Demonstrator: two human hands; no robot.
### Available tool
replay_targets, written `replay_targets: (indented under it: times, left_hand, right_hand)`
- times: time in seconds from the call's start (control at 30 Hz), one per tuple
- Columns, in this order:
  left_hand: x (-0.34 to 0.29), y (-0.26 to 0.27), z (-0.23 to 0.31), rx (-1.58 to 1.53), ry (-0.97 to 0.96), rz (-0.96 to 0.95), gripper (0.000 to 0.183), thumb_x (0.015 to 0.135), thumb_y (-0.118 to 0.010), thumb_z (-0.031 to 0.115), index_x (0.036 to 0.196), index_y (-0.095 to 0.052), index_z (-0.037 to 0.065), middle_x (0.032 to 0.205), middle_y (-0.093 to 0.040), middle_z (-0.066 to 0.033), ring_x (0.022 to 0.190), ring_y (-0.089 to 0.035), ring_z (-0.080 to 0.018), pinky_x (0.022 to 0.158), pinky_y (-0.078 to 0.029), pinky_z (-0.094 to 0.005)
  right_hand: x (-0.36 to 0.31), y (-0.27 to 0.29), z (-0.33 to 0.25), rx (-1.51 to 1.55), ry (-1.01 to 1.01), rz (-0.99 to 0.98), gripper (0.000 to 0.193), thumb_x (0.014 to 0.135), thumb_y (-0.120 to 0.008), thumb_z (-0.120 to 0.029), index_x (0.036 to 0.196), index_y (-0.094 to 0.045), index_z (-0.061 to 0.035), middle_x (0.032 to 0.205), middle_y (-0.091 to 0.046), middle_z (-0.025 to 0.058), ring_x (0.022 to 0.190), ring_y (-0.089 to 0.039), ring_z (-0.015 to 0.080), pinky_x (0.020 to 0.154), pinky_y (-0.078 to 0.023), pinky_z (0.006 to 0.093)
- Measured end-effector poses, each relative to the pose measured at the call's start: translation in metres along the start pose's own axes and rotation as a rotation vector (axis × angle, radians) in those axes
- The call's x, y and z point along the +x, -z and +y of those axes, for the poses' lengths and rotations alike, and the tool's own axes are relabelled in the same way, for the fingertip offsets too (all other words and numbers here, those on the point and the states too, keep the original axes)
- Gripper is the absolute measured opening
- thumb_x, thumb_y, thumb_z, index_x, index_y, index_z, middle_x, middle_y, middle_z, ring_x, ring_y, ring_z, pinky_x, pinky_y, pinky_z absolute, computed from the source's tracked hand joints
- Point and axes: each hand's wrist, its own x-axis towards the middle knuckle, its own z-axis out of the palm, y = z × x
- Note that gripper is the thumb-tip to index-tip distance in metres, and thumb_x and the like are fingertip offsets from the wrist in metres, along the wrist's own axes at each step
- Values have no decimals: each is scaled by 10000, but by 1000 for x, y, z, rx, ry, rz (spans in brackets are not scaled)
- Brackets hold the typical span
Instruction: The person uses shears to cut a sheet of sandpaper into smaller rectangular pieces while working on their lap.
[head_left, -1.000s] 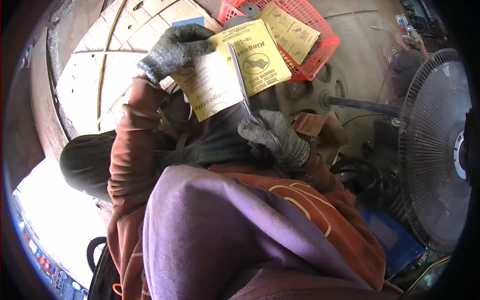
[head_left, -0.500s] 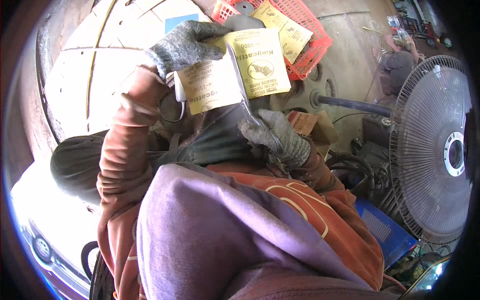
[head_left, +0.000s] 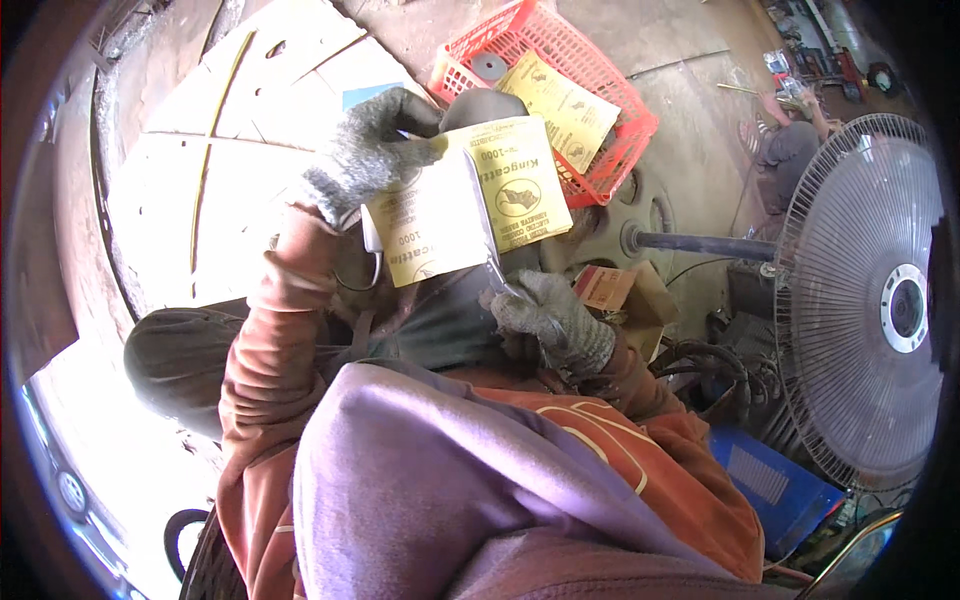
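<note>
My left hand (head_left: pixel 365 150), in a grey knit glove, grips the upper left edge of a yellow sheet of sandpaper (head_left: pixel 470 200) held up in front of me. My right hand (head_left: pixel 550 320), also gloved, holds a pair of scissors (head_left: pixel 485 235) whose blades run up through the middle of the sheet, splitting it into two halves. My orange sleeves and purple clothing fill the lower part of the view.
A red plastic basket (head_left: pixel 610 95) with another yellow sheet (head_left: pixel 565 105) and a round disc sits on the floor beyond. A large standing fan (head_left: pixel 870 300) is at right. Pale flat boards (head_left: pixel 230 170) lie at left. Another person (head_left: pixel 790 140) crouches far right.
The scissors have advanced further up the sheet, and the two halves have spread slightly. Both hands stay in about the same place.
</note>
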Motion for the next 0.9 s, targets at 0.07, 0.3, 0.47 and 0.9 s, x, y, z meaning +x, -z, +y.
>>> replay_targets:
  times: [0.07, 0.3, 0.47, 0.9]
  left_hand:
    - [-2, 3, 1, 66, 32, -26, 271, 866, -852, 19, 1108, -732, 1, 1090, -747, -69, 1000, -704, -135, 918, -587, -304]
    - [-11, -1, 4, 201, 67, -4, 276, 853, -870, 70, 1100, -777, -11, 1002, -776, -64, 934, -708, -123, 858, -591, -302]
    - [-6, -3, 11, 316, 62, 11, 197, 911, -826, 153, 1047, -800, 13, 855, -744, -15, 753, -641, -81, 693, -548, -279]
    - [5, -3, 12, 359, 98, -14, 235, 863, -851, 196, 996, -782, 15, 882, -758, -69, 792, -672, -134, 745, -560, -326]
  right_hand:
    - [0, 0, 3, -5, 13, 10, 429, 953, -787, -432, 999, -693, -15, 719, -681, 49, 617, -627, 123, 553, -501, 318]
    - [8, 3, 11, -101, 57, 3, 444, 947, -788, -448, 951, -695, -14, 700, -681, 56, 627, -610, 131, 578, -507, 342]
    - [5, 4, 8, -72, 46, -43, 475, 953, -759, -462, 1045, -672, -4, 787, -659, 46, 674, -626, 125, 604, -512, 304]
    - [0, -1, -7, -70, -46, -50, 476, 968, -728, -434, 1129, -665, 10, 835, -664, 50, 668, -671, 152, 590, -537, 289]
